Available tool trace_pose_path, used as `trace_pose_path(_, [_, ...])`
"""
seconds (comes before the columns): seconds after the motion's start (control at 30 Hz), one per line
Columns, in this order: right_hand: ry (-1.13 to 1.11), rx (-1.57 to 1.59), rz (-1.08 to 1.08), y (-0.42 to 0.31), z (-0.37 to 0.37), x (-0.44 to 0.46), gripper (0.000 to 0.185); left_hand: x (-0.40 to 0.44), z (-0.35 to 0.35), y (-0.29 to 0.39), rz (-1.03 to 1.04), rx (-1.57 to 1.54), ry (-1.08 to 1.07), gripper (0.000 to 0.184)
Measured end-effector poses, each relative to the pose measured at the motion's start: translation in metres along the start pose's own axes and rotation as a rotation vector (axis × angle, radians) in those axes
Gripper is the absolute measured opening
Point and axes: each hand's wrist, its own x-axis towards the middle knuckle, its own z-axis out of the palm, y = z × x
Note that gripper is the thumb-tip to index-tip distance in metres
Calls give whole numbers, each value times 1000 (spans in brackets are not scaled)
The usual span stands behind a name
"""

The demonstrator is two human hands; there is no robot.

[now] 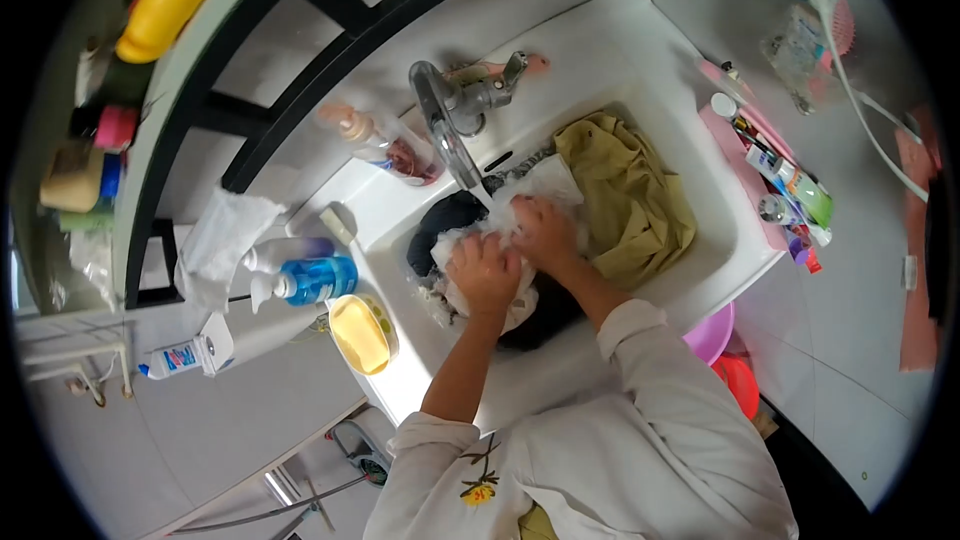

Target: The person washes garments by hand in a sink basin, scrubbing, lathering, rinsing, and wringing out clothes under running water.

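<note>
The white cloth lies bunched beneath the fingers of both my hands, my left hand curled partway closed over its folds and my right hand, just beside it, likewise gripping. Left to right, soft dark fabric sits crumpled, the white folds look wet and lumpy, and olive cloth spreads in broad creases inside the smooth, glossy basin.

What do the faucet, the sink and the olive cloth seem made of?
Faucet: probably chromed metal, polished, by its mirror-like highlights. Sink: likely glazed ceramic, being smooth, glossy white. Olive cloth: matte fabric, perhaps cotton, by its creased folds.
</note>
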Motion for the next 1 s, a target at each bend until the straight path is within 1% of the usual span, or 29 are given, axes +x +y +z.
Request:
trace_pose_path(0.07, [-33,82,-25,19,15,10,42,11,7,3,6,27,-38,20])
trace_pose_path(0.17, [-16,40,-81,21,1,31,34,26,21,8,-31,124,-122,15])
trace_pose_path(0.23, [-195,47,42,27,3,43,33,36,35,12,-61,188,-152,14])
trace_pose_path(0.27, [-277,48,104,28,2,48,33,41,40,15,-42,242,-99,15])
trace_pose_path(0.33, [-325,150,177,16,-20,58,33,48,49,17,-6,347,21,20])
trace_pose_path(0.37, [-349,203,210,10,-30,60,33,50,51,17,-34,341,-30,21])
trace_pose_path(0.47, [-251,102,227,15,-12,49,36,48,47,16,-74,274,-72,23])
trace_pose_path(0.57, [-114,425,184,34,3,37,48,34,42,2,-44,189,-73,18])
trace_pose_path(0.67, [-233,258,348,26,-25,38,54,17,13,-5,-9,95,-92,19])
trace_pose_path(0.7, [-273,307,335,16,-36,40,51,12,-7,2,-83,25,-94,23])
trace_pose_path(0.77, [-360,401,315,-10,-64,43,47,-8,-35,9,-269,-90,-10,25])
trace_pose_path(0.8, [-299,311,228,-28,-79,42,44,-18,-43,11,-360,-150,35,27])
trace_pose_path(0.83, [-238,222,143,-53,-91,37,42,-30,-48,10,-438,-193,17,29])
trace_pose_path(0.87, [-177,133,60,-71,-94,28,40,-40,-48,8,-475,-156,-36,29])
trace_pose_path(0.9, [-31,198,-76,-78,-81,14,28,-50,-45,5,-512,-121,-89,29])
trace_pose_path(0.93, [-18,198,-207,-84,-74,3,24,-53,-44,3,-545,-88,-141,30])
trace_pose_path(0.97, [-5,198,-334,-90,-69,-8,21,-55,-44,0,-574,-96,-263,29])
trace_pose_path(1.0, [7,198,-459,-95,-66,-19,17,-63,-40,-5,-493,-105,-231,29])
